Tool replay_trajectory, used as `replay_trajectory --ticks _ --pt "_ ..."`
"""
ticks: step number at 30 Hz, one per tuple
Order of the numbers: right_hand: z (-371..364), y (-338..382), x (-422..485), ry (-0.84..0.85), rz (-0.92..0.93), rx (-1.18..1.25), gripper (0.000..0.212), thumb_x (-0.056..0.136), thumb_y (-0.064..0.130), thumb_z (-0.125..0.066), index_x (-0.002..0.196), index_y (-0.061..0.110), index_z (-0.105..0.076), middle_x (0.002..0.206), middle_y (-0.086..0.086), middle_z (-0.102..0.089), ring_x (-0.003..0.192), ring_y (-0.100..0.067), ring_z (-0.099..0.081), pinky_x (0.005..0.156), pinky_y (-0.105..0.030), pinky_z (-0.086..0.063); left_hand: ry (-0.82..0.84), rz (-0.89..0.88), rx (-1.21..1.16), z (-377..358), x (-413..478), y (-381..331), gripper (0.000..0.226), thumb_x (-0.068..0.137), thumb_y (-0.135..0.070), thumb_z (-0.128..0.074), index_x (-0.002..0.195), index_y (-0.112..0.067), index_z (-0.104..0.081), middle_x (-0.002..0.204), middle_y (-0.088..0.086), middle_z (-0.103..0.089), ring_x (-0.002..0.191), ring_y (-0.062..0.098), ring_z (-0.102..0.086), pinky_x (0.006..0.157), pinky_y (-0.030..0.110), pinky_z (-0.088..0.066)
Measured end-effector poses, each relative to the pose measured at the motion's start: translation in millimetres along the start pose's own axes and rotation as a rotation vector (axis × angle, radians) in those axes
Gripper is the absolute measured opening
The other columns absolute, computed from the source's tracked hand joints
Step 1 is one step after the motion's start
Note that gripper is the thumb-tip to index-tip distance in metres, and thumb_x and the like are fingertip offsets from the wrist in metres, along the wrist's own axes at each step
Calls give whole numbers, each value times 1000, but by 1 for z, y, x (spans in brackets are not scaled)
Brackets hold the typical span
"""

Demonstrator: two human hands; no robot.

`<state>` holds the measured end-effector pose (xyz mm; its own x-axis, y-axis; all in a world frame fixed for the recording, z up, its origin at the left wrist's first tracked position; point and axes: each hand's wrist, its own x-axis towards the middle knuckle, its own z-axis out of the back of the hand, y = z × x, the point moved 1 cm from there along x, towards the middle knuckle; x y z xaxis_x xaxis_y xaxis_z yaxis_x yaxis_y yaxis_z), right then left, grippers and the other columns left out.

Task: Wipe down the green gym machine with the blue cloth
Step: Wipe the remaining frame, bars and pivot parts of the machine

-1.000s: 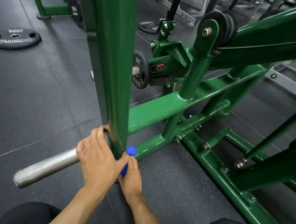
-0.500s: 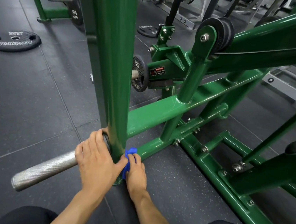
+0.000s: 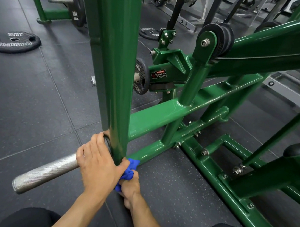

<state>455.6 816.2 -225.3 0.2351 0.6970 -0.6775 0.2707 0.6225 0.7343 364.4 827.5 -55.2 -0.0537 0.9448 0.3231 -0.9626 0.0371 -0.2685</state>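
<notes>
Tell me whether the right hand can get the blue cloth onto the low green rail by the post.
Probably yes: the right hand holds the blue cloth at the low green rail, where it meets the upright post; nothing lies across it.

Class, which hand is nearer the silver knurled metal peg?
Left. The left hand grips the silver knurled metal peg at its base; the right hand, holding the blue cloth, is across the green upright post.
</notes>
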Motion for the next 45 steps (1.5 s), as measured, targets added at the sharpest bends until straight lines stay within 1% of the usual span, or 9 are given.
replay_trajectory --ticks 3,7,12,17,22,28,35,39,45 --pt "-6 -1 -5 69 -82 123 45 75 -3 -53 117 14 -57 105 -17 -75 80 -21 -66 70 -37 -53 3 -9 2 1 -1 1 106 63 -58 -76 143 3 -44 135 17 -54 113 38 -54 104 55 -36" --pt "-7 6 -7 10 -150 328 42 84 -17 -37 107 9 -61 81 -12 -71 68 -23 -64 70 -39 -52 -3 -17 2 0 0 1 105 63 -58 -72 143 4 -45 135 18 -54 114 38 -54 104 55 -36" --pt "-12 6 -8 -53 -128 334 33 93 -7 -43 114 8 -64 84 -8 -75 65 -18 -68 62 -31 -59 52 10 23 3 1 1 111 60 -58 -85 144 3 -44 134 16 -54 114 38 -55 104 55 -38" --pt "-16 -8 15 -117 -121 281 34 96 13 -44 108 22 -75 116 -17 -73 86 -26 -77 70 -44 -66 45 -6 32 2 0 2 109 63 -58 -83 145 2 -43 136 15 -54 117 37 -55 105 54 -38" --pt "-7 -6 13 -58 -134 263 40 102 3 -33 117 16 -67 111 -17 -77 88 -23 -69 93 -51 -59 47 -21 39 1 -1 5 108 68 -59 -79 148 1 -40 139 15 -51 120 36 -53 106 53 -37" --pt "-1 -6 16 19 -173 306 37 107 2 -31 121 13 -64 111 -13 -76 92 -24 -68 101 -49 -54 28 -25 50 0 0 5 107 68 -60 -79 148 0 -40 138 14 -52 120 35 -54 106 53 -37" --pt "-1 2 20 -80 -125 269 29 98 5 -43 115 9 -66 108 -16 -77 87 -27 -74 78 -47 -64 23 -1 75 2 1 1 106 68 -64 -74 147 -1 -41 134 11 -53 116 33 -54 105 51 -36" --pt "1 1 19 26 -228 290 27 106 7 -37 112 9 -64 109 -15 -72 85 -25 -69 88 -48 -59 31 -2 72 2 -1 2 108 67 -63 -71 148 0 -38 142 12 -49 121 33 -53 108 51 -34" --pt "-9 8 18 -25 -213 254 29 105 13 -42 98 13 -70 94 -8 -75 71 -20 -69 69 -37 -61 47 -1 60 6 0 -1 108 69 -63 -68 151 -2 -35 146 10 -47 126 32 -51 111 50 -32"
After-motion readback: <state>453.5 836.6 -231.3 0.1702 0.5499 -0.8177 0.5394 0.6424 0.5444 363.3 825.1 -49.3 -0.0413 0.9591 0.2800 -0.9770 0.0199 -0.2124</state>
